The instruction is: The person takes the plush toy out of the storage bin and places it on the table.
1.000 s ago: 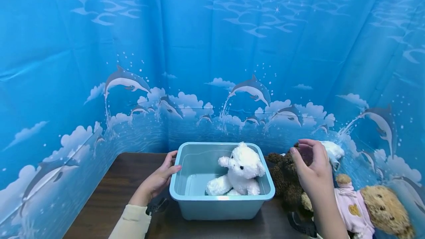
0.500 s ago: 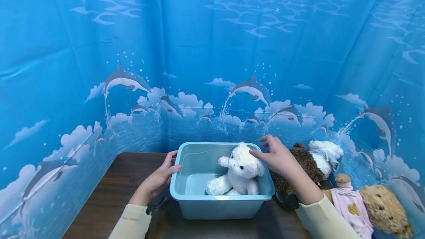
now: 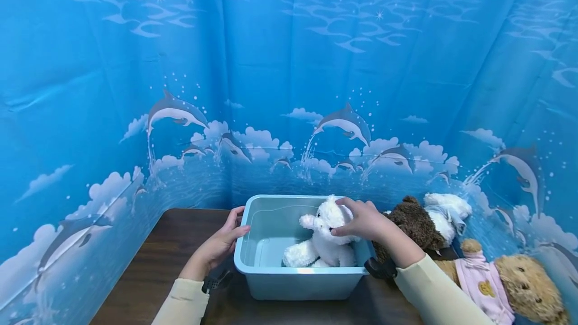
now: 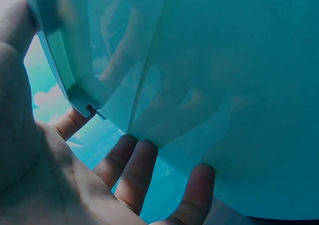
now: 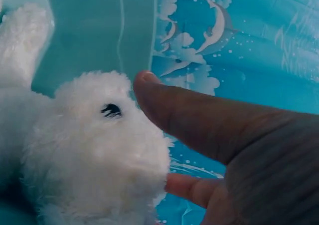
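Observation:
A light blue plastic storage bin (image 3: 293,284) stands on the table, with a fluffy white plush toy (image 3: 326,245) sitting upright in its right half. My left hand (image 3: 221,245) holds the bin's left side, thumb over the rim and fingers against the outer wall; the left wrist view shows those fingertips (image 4: 197,180) on the plastic. Around the toy's head is my right hand (image 3: 361,222), thumb at the front near an eye and the other fingers behind. Seen from the right wrist, the thumb (image 5: 189,115) lies along the white head, while the other fingers are partly hidden by it.
Right of the bin lie a dark brown plush toy (image 3: 413,222), a white plush with a grey-blue bow (image 3: 447,214), and a tan teddy bear in a pink top (image 3: 519,285). A dolphin-print curtain (image 3: 289,89) hangs behind the dark wooden table (image 3: 149,270).
My right hand has come left from above the brown plush toy to the white plush toy's head and taken hold of it. The left hand keeps its grip on the bin.

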Available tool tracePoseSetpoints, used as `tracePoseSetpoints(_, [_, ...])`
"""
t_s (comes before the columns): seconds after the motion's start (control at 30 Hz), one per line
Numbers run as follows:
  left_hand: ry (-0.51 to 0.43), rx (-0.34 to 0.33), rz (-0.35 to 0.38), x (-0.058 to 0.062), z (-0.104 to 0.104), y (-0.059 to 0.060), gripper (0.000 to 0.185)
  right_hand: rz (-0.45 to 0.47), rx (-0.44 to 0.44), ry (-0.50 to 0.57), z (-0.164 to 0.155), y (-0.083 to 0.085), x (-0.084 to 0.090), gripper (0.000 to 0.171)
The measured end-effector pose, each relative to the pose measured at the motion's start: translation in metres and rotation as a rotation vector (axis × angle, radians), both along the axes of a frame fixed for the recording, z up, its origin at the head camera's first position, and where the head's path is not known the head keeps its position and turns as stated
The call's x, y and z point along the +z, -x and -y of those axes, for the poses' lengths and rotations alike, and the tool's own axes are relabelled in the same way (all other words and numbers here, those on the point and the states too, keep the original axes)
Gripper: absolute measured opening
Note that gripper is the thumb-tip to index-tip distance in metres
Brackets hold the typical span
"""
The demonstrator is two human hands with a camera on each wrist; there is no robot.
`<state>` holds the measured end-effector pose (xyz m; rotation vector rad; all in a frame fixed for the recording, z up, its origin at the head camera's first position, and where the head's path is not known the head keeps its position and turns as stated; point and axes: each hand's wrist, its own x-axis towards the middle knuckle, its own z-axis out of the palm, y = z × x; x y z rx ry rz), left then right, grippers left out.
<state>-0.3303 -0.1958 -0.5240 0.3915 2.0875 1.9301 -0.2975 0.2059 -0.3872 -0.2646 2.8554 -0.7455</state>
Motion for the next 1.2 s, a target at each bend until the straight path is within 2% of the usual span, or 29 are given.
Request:
tracePoseSetpoints(0.13, [-0.002,-0.001,0.001,-0.001,0.000,-0.001,0.078,-0.004,0.039,0.011,0.003,-0.004,-0.003,0.094])
tracePoseSetpoints(0.27, [-0.004,-0.002,-0.006,0.000,0.000,0.001,0.078,-0.004,0.075,0.064,0.008,-0.008,-0.003,0.085])
tracePoseSetpoints(0.37, [-0.001,-0.006,-0.010,0.001,0.000,0.002,0.076,0.037,0.085,0.107,0.011,-0.012,-0.002,0.081])
tracePoseSetpoints(0.7, [0.000,-0.006,-0.012,-0.002,0.000,0.001,0.074,0.143,0.089,0.231,0.018,-0.018,-0.013,0.087])
tracePoseSetpoints(0.83, [-0.007,0.000,-0.003,-0.003,-0.001,-0.001,0.074,0.125,0.083,0.216,0.021,-0.019,-0.017,0.091])
tracePoseSetpoints(0.93, [-0.018,0.002,0.001,-0.002,-0.001,-0.001,0.075,0.105,0.083,0.206,0.023,-0.018,-0.018,0.086])
tracePoseSetpoints(1.2, [-0.028,0.006,0.001,-0.002,-0.001,0.000,0.077,0.084,0.118,0.294,0.025,-0.025,-0.021,0.073])
